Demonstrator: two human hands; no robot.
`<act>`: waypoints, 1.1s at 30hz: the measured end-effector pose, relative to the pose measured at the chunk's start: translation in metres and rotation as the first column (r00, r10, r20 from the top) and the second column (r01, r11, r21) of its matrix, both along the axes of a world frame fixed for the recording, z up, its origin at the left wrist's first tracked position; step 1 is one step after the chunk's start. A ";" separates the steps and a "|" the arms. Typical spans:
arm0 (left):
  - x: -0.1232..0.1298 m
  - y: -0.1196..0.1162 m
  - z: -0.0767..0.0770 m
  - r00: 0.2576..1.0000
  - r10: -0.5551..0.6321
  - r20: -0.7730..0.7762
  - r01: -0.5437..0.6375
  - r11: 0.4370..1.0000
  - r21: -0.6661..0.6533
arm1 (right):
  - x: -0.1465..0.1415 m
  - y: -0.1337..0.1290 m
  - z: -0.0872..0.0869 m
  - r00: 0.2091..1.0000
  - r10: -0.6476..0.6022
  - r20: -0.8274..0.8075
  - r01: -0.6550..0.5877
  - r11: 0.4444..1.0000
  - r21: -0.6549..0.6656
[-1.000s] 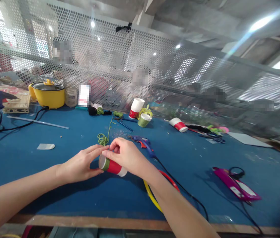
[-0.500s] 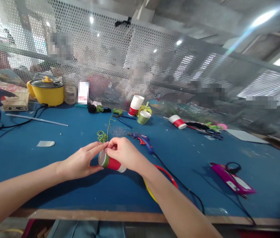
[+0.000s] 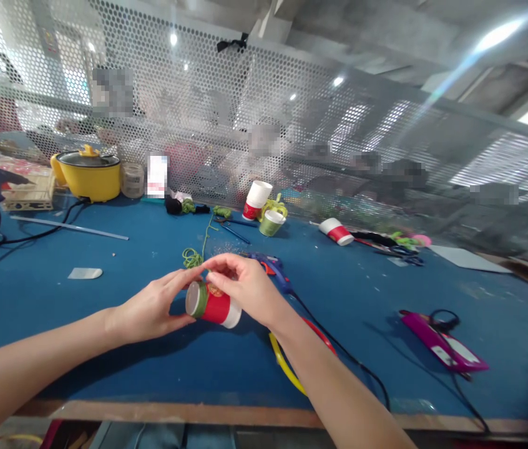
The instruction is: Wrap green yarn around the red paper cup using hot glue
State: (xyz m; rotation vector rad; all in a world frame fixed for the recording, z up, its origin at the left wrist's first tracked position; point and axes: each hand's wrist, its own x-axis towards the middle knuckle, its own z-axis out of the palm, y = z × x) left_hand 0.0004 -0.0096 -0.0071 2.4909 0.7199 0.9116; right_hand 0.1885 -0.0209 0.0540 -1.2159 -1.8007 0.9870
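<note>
A red and white paper cup (image 3: 218,308) lies tilted on its side above the blue table, its round end facing left. Green yarn is wound in a band around that end. My left hand (image 3: 149,305) is closed on the cup, thumb below and fingers above. Over the top of the cup, my right hand (image 3: 252,287) is closed with its fingertips pinched at the green yarn, close to my left fingertips; the exact grip is partly hidden. Just behind the hands is a loose coil of green yarn (image 3: 192,257), with a strand running back to a small ball (image 3: 221,212).
A blue glue gun (image 3: 280,275) lies behind my right hand, its cable trailing right. Red and yellow rings sit under my right forearm. Further back stand cups (image 3: 257,198), a yellow pot (image 3: 88,178) and a perforated screen. A purple packet (image 3: 437,343) lies right.
My right hand has shifted slightly right and up along the cup, showing more of its red side and a gold emblem. The left hand keeps its hold.
</note>
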 end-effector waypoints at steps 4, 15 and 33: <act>0.000 -0.001 0.002 1.000 0.013 -0.027 -0.013 1.000 -0.001 | 0.006 0.009 -0.007 1.000 -0.026 -0.006 0.026 1.000 -0.008; 0.001 0.000 0.004 1.000 -0.009 0.006 0.009 1.000 0.002 | -0.002 0.012 -0.026 0.995 -0.089 -0.054 0.089 0.996 -0.002; 0.001 0.006 0.003 0.998 0.007 0.060 0.027 0.837 -0.547 | -0.008 0.003 -0.039 0.973 -0.154 0.171 0.124 0.977 0.175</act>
